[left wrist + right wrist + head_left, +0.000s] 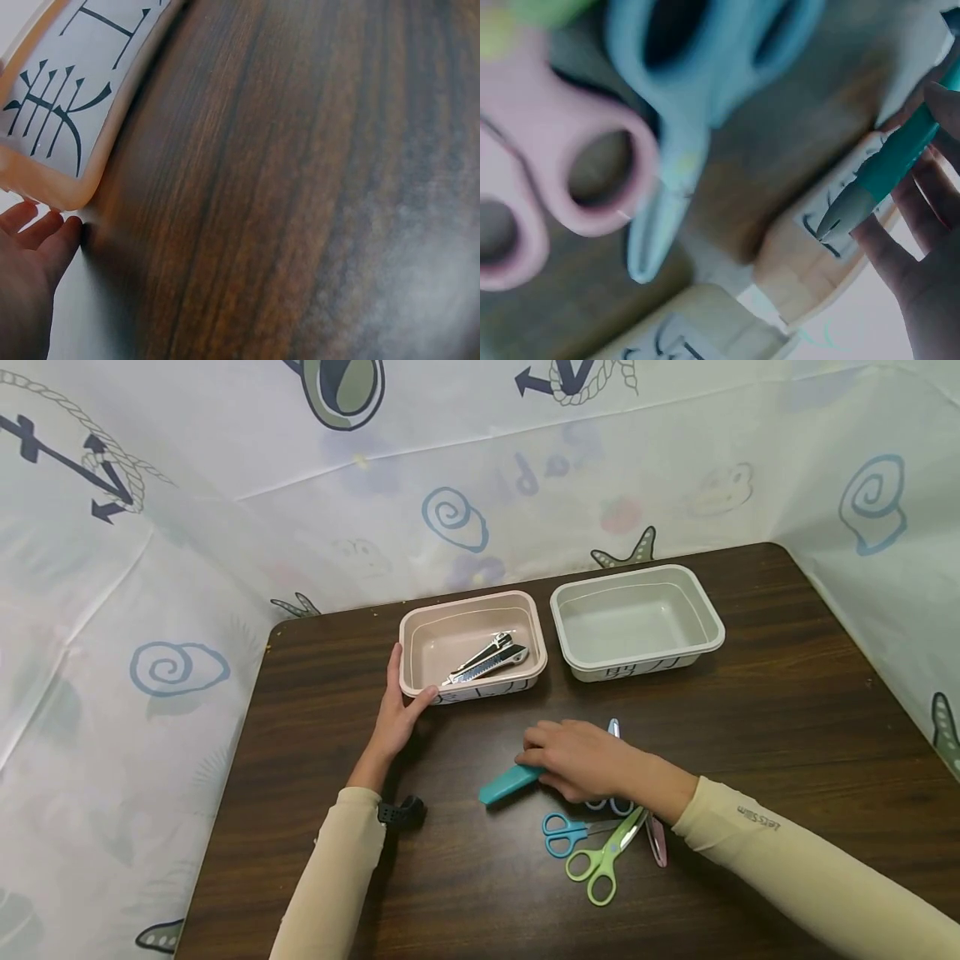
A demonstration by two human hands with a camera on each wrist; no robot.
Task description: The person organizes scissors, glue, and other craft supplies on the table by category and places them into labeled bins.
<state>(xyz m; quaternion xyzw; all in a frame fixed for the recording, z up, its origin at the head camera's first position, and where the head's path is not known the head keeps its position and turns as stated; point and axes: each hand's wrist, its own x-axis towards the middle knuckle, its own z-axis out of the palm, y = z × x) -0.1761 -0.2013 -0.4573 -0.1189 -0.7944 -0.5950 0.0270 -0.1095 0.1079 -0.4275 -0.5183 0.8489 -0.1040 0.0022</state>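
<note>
My left hand (393, 718) rests at the near left corner of a pink bin (423, 631), thumb on the front rim and fingers straight along the side. In the left wrist view its fingertips touch the bin's end (45, 184). Silver cutter knives (491, 664) lie inside. With my right hand (581, 760) I grip a teal utility knife (510, 784); in the right wrist view its grey tip (847, 212) points outward. Beneath and beside that hand lie blue scissors (564, 835), green scissors (603, 864), pink scissors (657, 842) and partly hidden light blue scissors (614, 728).
A pale grey bin (637, 639) stands to the right of the pink one, with a lettered label on its front. Both are near the back edge of the dark wooden table (795, 693). A printed cloth (300, 527) hangs behind and at the sides.
</note>
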